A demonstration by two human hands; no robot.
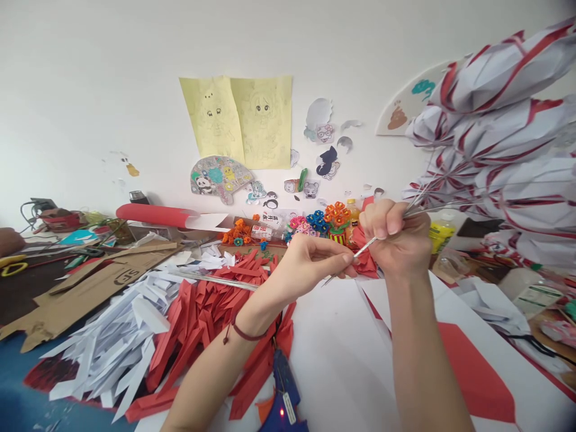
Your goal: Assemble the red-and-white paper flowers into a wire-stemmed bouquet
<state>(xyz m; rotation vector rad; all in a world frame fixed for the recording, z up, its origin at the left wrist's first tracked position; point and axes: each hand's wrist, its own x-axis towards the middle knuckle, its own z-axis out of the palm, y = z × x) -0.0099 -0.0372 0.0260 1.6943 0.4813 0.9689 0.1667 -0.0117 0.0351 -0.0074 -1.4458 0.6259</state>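
Wire bundle (pixel 366 246): clenched in R hand (pixel 400 237), pinched near end by L hand (pixel 310 261), prob. to keep straight; white-red paper shapes (pixel 504 135) at far end, R. Below L: red strips (pixel 198 318), white strips (pixel 121 324), prob. heaped by colour.

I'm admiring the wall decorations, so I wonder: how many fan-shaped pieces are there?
2: a patterned fan below the yellow drawings, and a white fan at right, partly behind the paper bundles. Others could be hidden there.
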